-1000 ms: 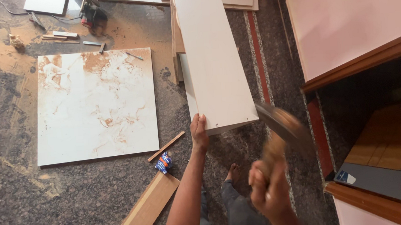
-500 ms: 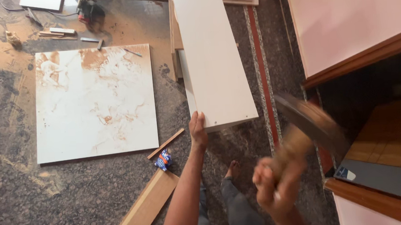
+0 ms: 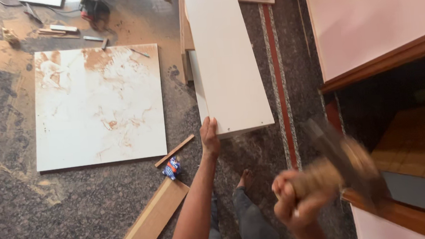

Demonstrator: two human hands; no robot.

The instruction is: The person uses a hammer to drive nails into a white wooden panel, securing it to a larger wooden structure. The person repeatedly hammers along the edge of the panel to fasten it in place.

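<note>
We hold the long white board (image 3: 226, 59) by its near left corner, our left hand (image 3: 209, 134) laid on that edge, fingers wrapped over it. The board runs away from us toward the top of the view, its long axis nearly straight ahead and leaning a little left; its far end is cut off by the frame. To its right lies a strip of bare stone floor (image 3: 289, 80), then the pink wall (image 3: 363, 16) and a wooden ledge (image 3: 381, 62). To its left sits a stained white tile (image 3: 98, 107). Our right hand (image 3: 296, 200) is clenched round a hammer (image 3: 338, 161), blurred, its head hard to make out. A wooden plank (image 3: 152, 219) lies lower left
</note>
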